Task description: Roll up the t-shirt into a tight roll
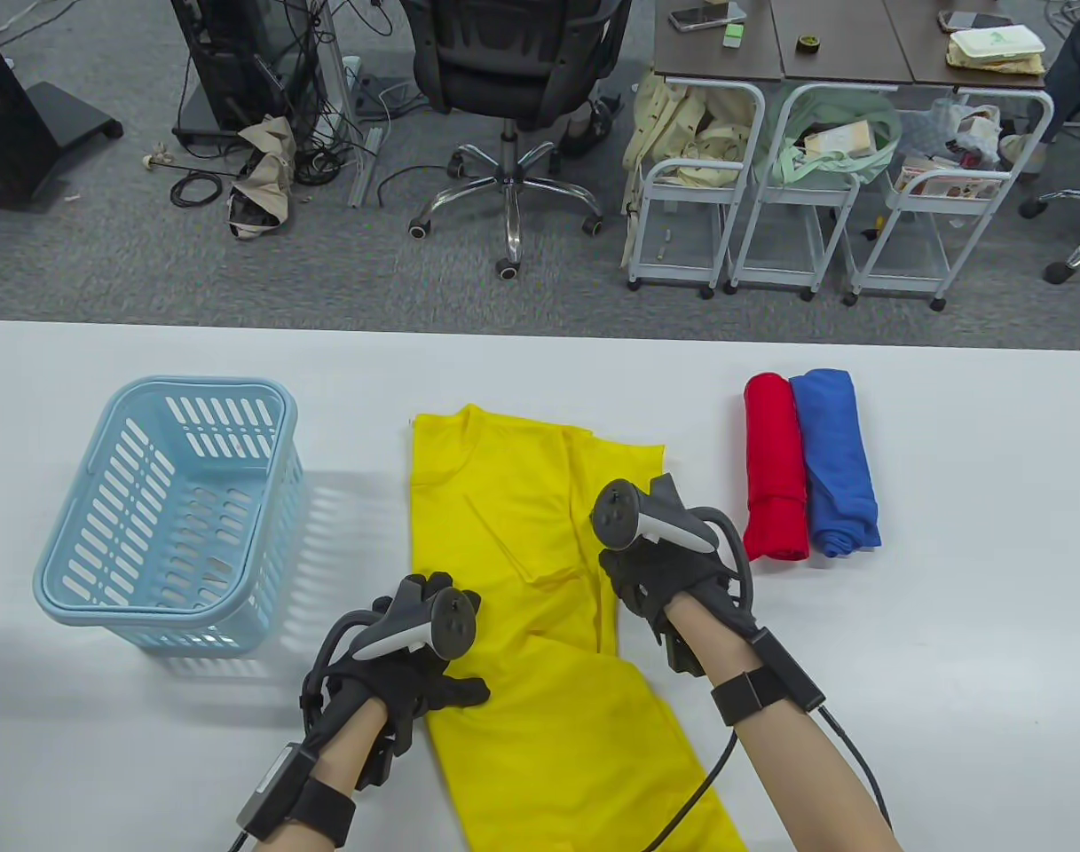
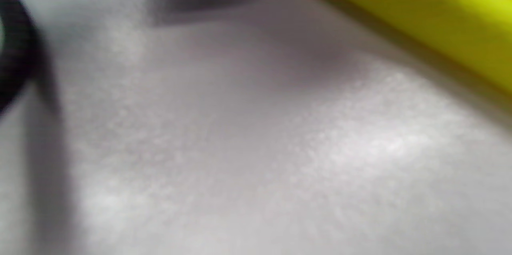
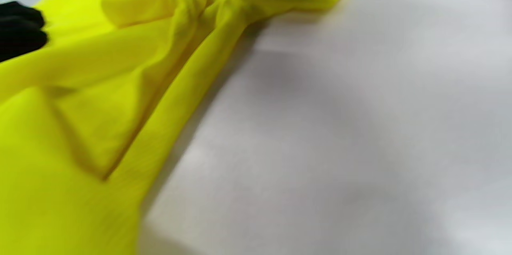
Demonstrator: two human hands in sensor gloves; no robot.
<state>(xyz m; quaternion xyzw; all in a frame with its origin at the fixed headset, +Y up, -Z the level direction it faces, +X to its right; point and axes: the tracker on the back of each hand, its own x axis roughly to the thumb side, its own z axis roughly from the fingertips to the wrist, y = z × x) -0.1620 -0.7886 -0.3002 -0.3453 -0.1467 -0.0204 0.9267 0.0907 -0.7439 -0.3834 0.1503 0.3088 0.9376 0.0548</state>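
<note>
Well to the left of the left hand (image 1: 406,652), a light-blue slatted basket (image 1: 171,510) stands upright on the white table (image 1: 948,666). The left hand lies on the near-left edge of the yellow t-shirt (image 1: 522,550), thumb stretched out flat over the fabric; its fingers are tucked under the tracker, so whether they pinch the cloth or only press on it cannot be told. The left wrist view is blurred and gives only bare table with the yellow t-shirt's edge (image 2: 440,19) at the upper right.

Between the two hands the t-shirt lies flat and unrolled, folded lengthwise into a long strip that runs from the neck end beyond the hands down off the near edge of the table view. The right hand (image 1: 655,577) sits on the strip's right edge, where a fold of fabric (image 3: 168,59) bunches up; its fingers appear curled, but a grip on the cloth is not plain.

Just right of the right hand, a red roll (image 1: 775,470) and a blue roll (image 1: 837,466) lie side by side, touching.
</note>
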